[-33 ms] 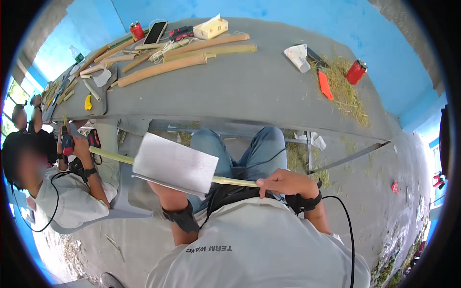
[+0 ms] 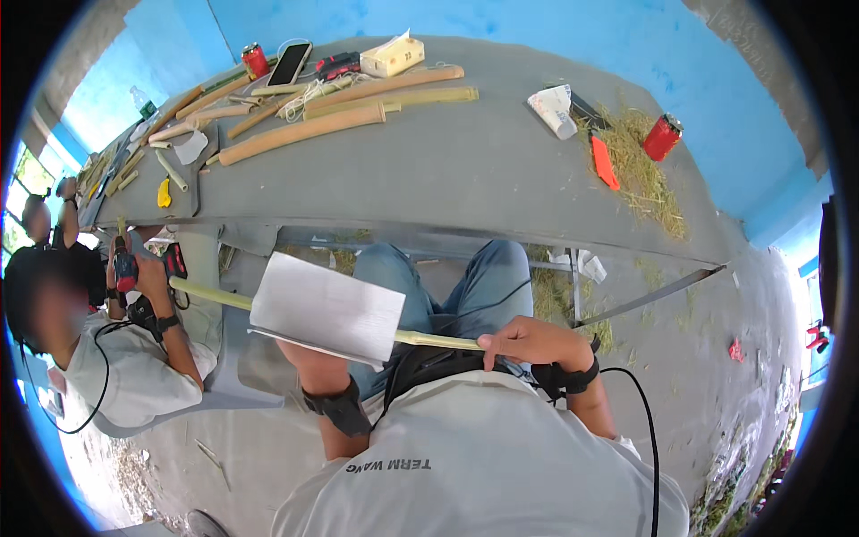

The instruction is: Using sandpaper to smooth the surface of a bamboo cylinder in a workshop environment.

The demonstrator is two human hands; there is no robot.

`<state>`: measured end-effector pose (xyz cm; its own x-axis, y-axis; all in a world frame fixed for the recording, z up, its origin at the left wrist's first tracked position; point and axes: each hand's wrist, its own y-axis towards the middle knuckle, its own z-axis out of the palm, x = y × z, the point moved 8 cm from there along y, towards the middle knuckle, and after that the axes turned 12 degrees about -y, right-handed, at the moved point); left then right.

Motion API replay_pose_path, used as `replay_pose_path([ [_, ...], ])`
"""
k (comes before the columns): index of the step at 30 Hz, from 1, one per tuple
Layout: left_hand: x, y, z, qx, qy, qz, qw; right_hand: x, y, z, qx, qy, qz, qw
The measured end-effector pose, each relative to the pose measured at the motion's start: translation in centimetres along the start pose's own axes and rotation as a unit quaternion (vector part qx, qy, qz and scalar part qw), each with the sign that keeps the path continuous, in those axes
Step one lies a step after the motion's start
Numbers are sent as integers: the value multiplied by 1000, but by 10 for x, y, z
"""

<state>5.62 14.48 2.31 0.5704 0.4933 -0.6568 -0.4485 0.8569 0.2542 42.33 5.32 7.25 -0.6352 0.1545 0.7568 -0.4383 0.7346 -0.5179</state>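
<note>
Single view from my end — head-mounted fisheye, looking steeply down over the wearer's chest and lap. Close on the right hand (image 2: 528,345) and the pale stick (image 2: 438,341); the grey table (image 2: 465,170) lies beyond, edges bowing toward the black rim — no second view.

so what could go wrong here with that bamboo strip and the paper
1. The sheet of paper covers the left hand, so the grip on the bamboo strip there cannot be checked; it might slip.
2. The strip's far end reaches a co-worker's hands holding a red power tool; a sudden pull could jolt either person.
3. The right hand pinches the thin strip bare, so a splinter or cut seems possible.
</note>
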Motion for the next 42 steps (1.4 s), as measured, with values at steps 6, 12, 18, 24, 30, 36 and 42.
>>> replay_pose_path([
  [6,-62,27,-41,-19,95,-30,995,-36,-21,-14,-9,-20,-10,1000],
  [12,-27,-6,11,-42,-24,24,999,0,5,15,6,-5,-2,1000],
  [18,-55,11,-19,148,387,138,900,-30,-11,-8,-46,-42,-29,998],
  [24,-47,20,-9,132,125,84,980,-25,-12,13,-26,-6,15,1000],
  [30,5,-11,49,36,-200,-164,965,13,7,14,-28,12,-14,999],
  [36,-24,22,-4,94,-215,-150,960,-5,4,22,-8,9,-2,1000],
  [42,-95,10,-16,55,240,127,961,-1,10,25,12,-25,-7,1000],
])
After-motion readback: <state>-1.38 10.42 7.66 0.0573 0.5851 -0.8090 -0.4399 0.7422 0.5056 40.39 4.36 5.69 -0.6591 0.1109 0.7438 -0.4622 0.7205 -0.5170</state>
